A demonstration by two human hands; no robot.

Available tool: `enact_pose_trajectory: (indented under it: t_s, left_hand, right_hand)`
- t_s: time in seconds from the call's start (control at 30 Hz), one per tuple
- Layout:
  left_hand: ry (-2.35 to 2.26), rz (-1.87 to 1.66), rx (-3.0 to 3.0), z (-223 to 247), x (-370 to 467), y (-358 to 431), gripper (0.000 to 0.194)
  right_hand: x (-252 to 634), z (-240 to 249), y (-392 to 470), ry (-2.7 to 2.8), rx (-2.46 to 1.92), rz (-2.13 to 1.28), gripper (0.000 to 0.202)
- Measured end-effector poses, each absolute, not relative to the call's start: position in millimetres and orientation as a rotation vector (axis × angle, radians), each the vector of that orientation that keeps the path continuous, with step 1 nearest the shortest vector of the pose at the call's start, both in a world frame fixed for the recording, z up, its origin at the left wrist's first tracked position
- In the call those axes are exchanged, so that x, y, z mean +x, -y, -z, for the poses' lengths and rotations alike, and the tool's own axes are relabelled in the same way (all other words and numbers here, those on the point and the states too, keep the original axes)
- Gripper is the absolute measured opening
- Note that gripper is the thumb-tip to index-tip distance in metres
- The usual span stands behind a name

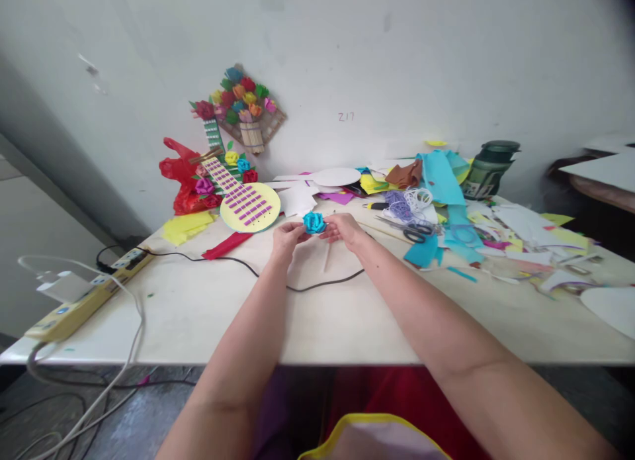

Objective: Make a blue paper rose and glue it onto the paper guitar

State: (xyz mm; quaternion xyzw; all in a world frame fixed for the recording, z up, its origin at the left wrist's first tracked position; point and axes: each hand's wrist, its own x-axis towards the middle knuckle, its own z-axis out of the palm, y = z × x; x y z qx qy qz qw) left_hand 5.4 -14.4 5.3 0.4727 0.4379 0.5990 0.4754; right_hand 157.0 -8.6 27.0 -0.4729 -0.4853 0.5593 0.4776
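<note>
A blue paper flower (314, 222) is held just above the table between my two hands. On its left edge, the fingers of my left hand (288, 237) pinch the petals. From the other side my right hand (343, 231) grips it with thumb and fingertips. Below the flower a thin pale stick (327, 256) points down toward the tabletop; whether it joins the flower I cannot tell. Behind my left hand lies a yellow paper guitar (272, 196) with purple strips, and paper roses (243, 165) stand beside its neck.
Scissors (415, 232), string (409, 205), blue crepe paper (444, 175) and paper scraps (520, 228) crowd the right side near a dark green bottle (491, 170). A black cable (238, 259) crosses the table from a power strip (94, 294). A paper-flower basket (252, 137) leans against the wall.
</note>
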Motion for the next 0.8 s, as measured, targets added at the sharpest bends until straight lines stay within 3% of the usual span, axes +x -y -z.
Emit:
enact_pose_trajectory:
  t_s: [0.4,0.67,0.8]
  left_hand:
    - [-1.011,-1.385,1.192,-4,5,11,0.025]
    - [-1.362,-1.85,0.764,-7,-19,-4,0.029]
    - [-1.678,-1.921,0.534,-3,-42,-22,0.043]
  right_hand:
    - [153,-21,5,1.244,-1.265,-1.197,0.004]
    - [149,-15,5,1.262,-1.212,-1.213,0.006]
    - [147,-13,4,1.289,-1.198,-1.225,0.008]
